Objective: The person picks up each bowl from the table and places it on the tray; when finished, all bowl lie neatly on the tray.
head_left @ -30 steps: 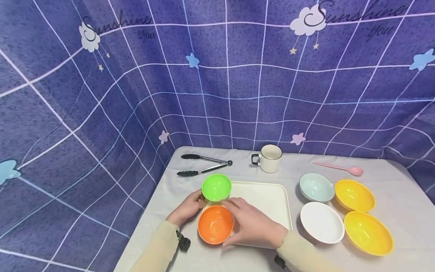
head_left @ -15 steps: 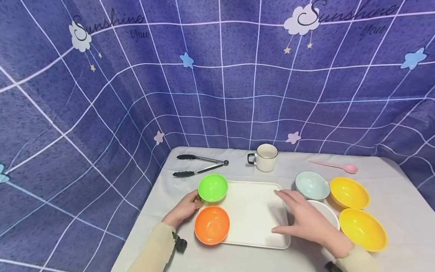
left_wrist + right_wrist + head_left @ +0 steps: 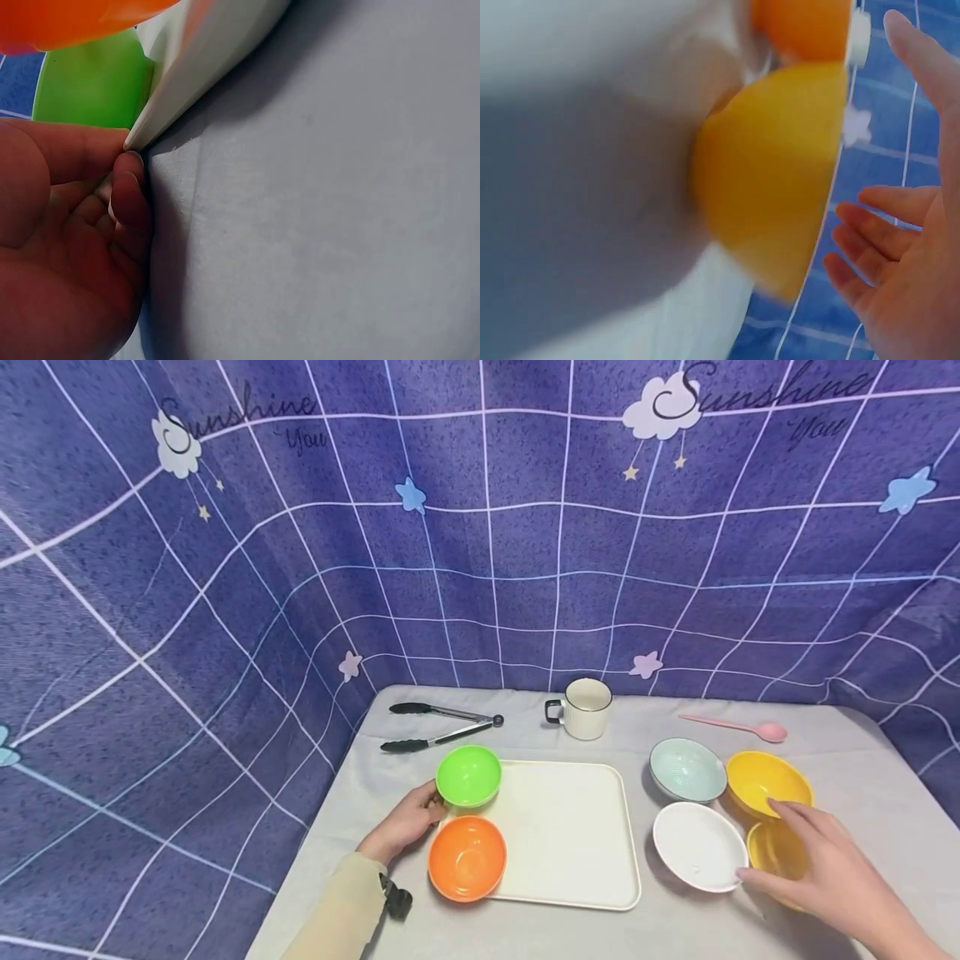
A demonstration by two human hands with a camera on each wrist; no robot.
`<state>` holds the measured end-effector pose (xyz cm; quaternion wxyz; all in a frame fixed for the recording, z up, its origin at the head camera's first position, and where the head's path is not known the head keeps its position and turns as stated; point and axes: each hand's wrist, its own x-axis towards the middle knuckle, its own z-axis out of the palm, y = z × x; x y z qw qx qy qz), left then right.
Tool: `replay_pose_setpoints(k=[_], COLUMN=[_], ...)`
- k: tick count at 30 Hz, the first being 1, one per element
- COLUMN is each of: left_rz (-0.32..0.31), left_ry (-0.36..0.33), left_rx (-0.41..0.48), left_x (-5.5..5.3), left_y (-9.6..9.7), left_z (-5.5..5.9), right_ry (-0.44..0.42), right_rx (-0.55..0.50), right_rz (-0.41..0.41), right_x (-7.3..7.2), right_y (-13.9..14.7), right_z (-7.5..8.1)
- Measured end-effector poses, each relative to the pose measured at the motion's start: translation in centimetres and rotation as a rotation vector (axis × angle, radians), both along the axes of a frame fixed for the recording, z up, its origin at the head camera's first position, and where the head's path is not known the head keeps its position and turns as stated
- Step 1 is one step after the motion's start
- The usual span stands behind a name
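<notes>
My left hand (image 3: 408, 818) pinches the left edge of a cream rectangular tray (image 3: 577, 835); in the left wrist view, fingertips (image 3: 129, 161) meet at the tray's rim. On the tray's left side stand a green bowl (image 3: 469, 775) at the back and an orange bowl (image 3: 467, 858) in front. My right hand (image 3: 832, 877) hovers with spread fingers over the front yellow bowl (image 3: 776, 860), hiding part of it. The right wrist view has this yellow bowl (image 3: 772, 172) beside the relaxed fingers, blurred. A white bowl (image 3: 700, 846) sits just left of it.
Behind the white bowl are a pale blue bowl (image 3: 687, 769) and another yellow bowl (image 3: 767, 781). A pink spoon (image 3: 765, 731), a cream mug (image 3: 588, 710) and black-handled tongs (image 3: 450, 727) lie along the back, before a purple curtain (image 3: 525, 527).
My right hand has let go of the orange bowl and moved right, across the tray and white bowl, to the front yellow bowl. The left hand keeps its place at the tray edge.
</notes>
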<state>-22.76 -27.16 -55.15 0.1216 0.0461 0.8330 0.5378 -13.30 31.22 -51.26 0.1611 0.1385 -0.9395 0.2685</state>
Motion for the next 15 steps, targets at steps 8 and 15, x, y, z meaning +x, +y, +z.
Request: replay_pose_setpoints(k=[8,15], left_rz=[0.002,-0.014], left_ry=[-0.003,0.001], left_rx=[-0.025,-0.017], left_x=[0.0,0.0], left_y=[-0.1,-0.1], left_z=[-0.1,-0.1], right_ry=[-0.090,-0.200], right_rx=[0.029,0.044], right_rz=[-0.126,-0.120], right_x=[1.2,1.5], right_y=[3.5,3.8], right_z=[-2.0,-2.7])
